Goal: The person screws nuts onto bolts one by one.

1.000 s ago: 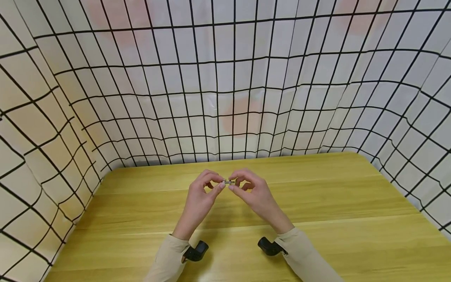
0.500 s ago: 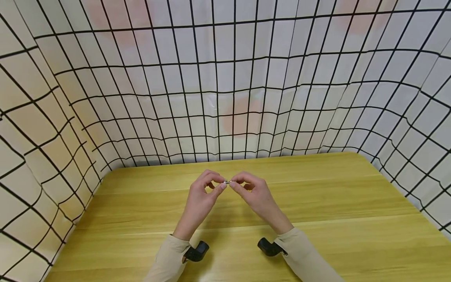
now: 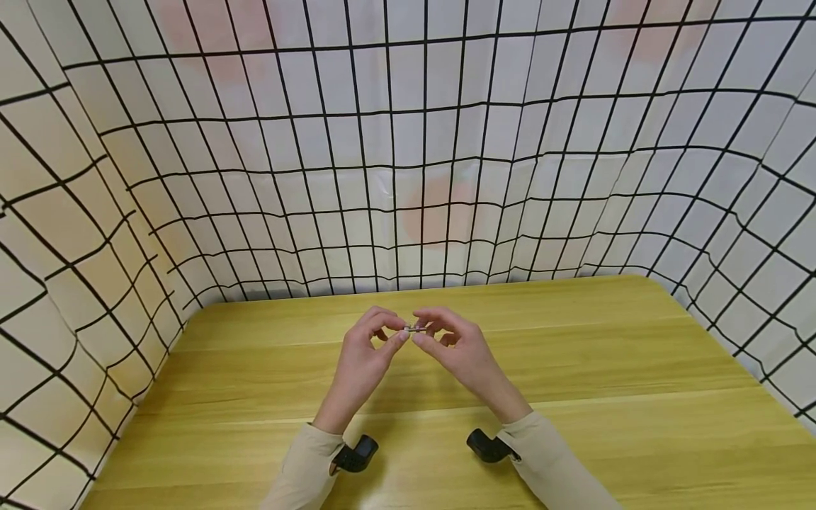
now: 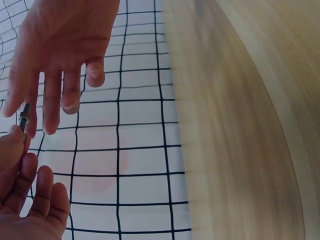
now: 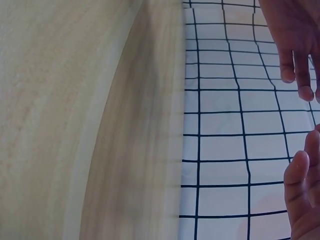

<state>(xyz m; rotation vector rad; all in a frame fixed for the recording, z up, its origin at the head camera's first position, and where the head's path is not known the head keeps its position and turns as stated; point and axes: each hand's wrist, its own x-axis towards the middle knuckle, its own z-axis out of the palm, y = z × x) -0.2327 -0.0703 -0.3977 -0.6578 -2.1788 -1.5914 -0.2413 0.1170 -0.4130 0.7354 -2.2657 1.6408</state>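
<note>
A small metal bolt (image 3: 417,329) with a nut on its shaft lies roughly level between the two hands in the head view. My left hand (image 3: 362,354) pinches one end between thumb and forefinger. The right hand (image 3: 464,350) stands at the other end, its thumb and forefinger spread above and below the shaft, a gap showing between them. From the left wrist, the bolt (image 4: 23,118) rises out of the lower hand's pinch, with the other hand's fingers extended around its tip. The right wrist view shows only parts of both hands at its right edge; no bolt appears there.
Both hands are raised over a wooden table (image 3: 255,382). Behind it and at both sides hangs a white sheet with a black grid (image 3: 357,142). A black wrist device (image 3: 357,454) sits at the left cuff and another black device (image 3: 488,446) at the right.
Half a second ago the right thumb and forefinger were closed on the bolt's end; now they are spread apart, as they were one second ago. The left hand has kept its place.
</note>
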